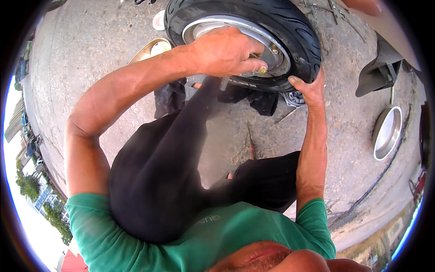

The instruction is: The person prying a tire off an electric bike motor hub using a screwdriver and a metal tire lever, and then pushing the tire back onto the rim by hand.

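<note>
A black scooter tyre (297, 31) on a silver wheel rim (283, 59) stands tilted in front of me. My left hand (226, 52) is closed in a fist over the rim. A bit of yellow shows by its thumb and a pale stub (224, 83) sticks out beneath; the fingers hide the rest of what it holds. My right hand (311, 90) grips the tyre at its lower right, thumb pressed on the sidewall and fingers out of sight behind it.
A round metal pan (388, 133) lies at the right. Beyond my left forearm sits a beige basin (144, 51). A pointed red-handled tool (252, 147) is on the concrete between my legs. Metal tools (334, 11) lie at the upper right, near another person's bare limb (364, 6).
</note>
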`<state>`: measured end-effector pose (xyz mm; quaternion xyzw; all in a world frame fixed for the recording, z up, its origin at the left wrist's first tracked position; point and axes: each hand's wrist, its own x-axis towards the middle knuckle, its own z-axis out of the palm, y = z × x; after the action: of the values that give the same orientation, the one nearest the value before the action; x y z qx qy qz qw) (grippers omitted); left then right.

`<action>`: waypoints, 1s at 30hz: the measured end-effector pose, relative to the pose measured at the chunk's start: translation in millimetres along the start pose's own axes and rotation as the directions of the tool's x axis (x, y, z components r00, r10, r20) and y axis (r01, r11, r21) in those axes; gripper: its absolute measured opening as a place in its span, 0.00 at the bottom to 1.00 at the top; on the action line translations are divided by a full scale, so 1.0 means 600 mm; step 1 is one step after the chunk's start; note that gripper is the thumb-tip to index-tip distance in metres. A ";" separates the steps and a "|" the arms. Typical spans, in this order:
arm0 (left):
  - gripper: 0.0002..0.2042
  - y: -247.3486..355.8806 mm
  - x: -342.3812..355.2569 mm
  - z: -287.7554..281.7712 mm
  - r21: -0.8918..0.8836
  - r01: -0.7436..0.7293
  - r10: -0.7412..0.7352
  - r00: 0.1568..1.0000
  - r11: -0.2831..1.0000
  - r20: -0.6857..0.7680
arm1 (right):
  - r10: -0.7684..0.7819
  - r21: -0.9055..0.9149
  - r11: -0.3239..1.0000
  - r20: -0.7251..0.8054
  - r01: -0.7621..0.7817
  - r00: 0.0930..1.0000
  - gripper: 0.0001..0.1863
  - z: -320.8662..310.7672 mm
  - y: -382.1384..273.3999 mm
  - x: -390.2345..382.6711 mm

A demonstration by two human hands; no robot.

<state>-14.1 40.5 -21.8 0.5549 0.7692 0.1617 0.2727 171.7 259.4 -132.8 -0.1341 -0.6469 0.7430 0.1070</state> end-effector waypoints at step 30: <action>0.12 0.170 -0.016 0.164 -0.682 0.724 -0.635 0.575 0.101 0.516 | -0.011 -0.139 0.990 -0.047 0.004 0.999 0.55 -0.037 0.054 0.024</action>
<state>125.2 60.3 -41.6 -0.0678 0.7326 0.3455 0.5825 166.2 280.1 -168.8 -0.1566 -0.6948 0.6924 0.1157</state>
